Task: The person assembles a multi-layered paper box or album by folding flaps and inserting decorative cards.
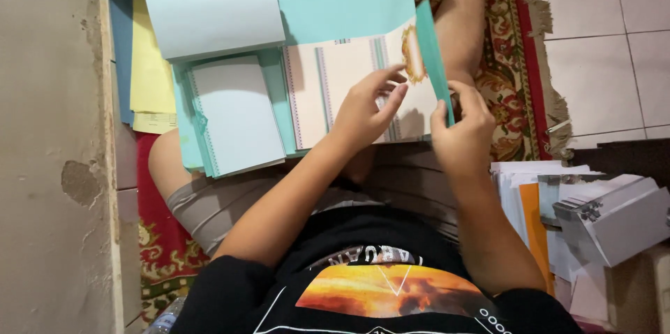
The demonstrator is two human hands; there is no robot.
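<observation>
We sat on a red patterned rug point(513, 41) beside a beige wall point(49, 131). Stacked teal paper sheets point(216, 13) lay ahead, a pale booklet point(237, 114) below them, within reach. A teal card with cream printed inside point(349, 76) rested on our lap, propped open. Right hand point(460, 128): grip pinched shut on the card's teal flap point(434, 55), holding it upright for folding. Left hand point(366, 107): fingers loosely curled, pressing the inner panel flat.
</observation>
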